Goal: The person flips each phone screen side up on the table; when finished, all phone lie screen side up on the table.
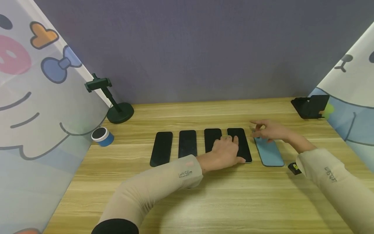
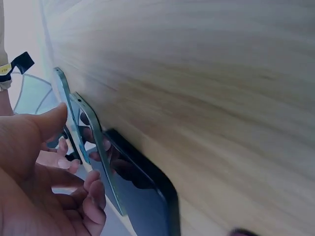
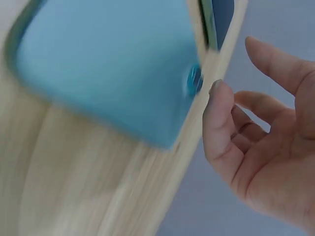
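Several phones lie in a row on the wooden table. My left hand (image 1: 223,152) is over the rightmost black-screened phone (image 1: 243,146), its thumb near that phone's lower end; the left wrist view shows its fingers loosely bent, and contact is hard to judge. This hand partly covers the neighbouring black phone (image 1: 211,136). At the far end of the light-blue phone (image 1: 270,152), which lies back up, is my right hand (image 1: 270,130). In the right wrist view its index finger and thumb are apart, beside the blue phone's camera corner (image 3: 194,81), gripping nothing.
Two more black phones, one far left (image 1: 161,149) and one beside it (image 1: 188,143), complete the row. A dark green stand (image 1: 119,112) and a blue-and-white jar (image 1: 103,137) are at the left. A black folding stand (image 1: 311,106) occupies the back right, before a grey partition (image 1: 204,52).
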Available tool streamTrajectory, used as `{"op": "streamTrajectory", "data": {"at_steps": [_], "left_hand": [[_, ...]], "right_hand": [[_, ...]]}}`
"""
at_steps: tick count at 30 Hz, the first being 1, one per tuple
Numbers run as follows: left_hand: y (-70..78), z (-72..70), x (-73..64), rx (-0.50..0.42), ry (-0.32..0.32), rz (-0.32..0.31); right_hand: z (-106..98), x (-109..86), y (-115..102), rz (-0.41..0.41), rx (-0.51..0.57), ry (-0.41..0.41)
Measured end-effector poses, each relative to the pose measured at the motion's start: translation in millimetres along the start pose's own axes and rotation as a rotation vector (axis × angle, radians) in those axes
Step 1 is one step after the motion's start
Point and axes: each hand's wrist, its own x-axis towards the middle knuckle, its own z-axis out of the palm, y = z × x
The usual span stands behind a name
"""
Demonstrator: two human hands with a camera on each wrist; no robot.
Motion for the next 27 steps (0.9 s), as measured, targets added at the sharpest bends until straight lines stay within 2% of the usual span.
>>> {"op": "streamTrajectory", "data": {"at_steps": [6, 12, 19, 23, 27], "left_hand": [[17.3, 2.1, 12.3, -0.016, 0.042, 0.092], [40.9, 5.9, 29.1, 0.031, 0.060, 0.123], [62.7, 6.0, 38.0, 0.047, 0.035, 0.070], [67.0, 6.6, 38.1, 0.062, 0.019, 0.045], [66.6, 8.2, 38.0, 0.071, 0.031, 0.040]], "right_hand": [[-19.3, -13.3, 27.4, 0.013, 0.015, 0.006], [-24.6, -21.4, 47.4, 0.020, 0.034, -0.008], [-23.5, -21.5, 52.1, 0.025, 0.049, -0.003], [-23.2, -20.2, 49.7, 0.036, 0.055, -0.020], [-22.6, -19.6, 48.7, 0.045, 0.046, -0.021]]}}
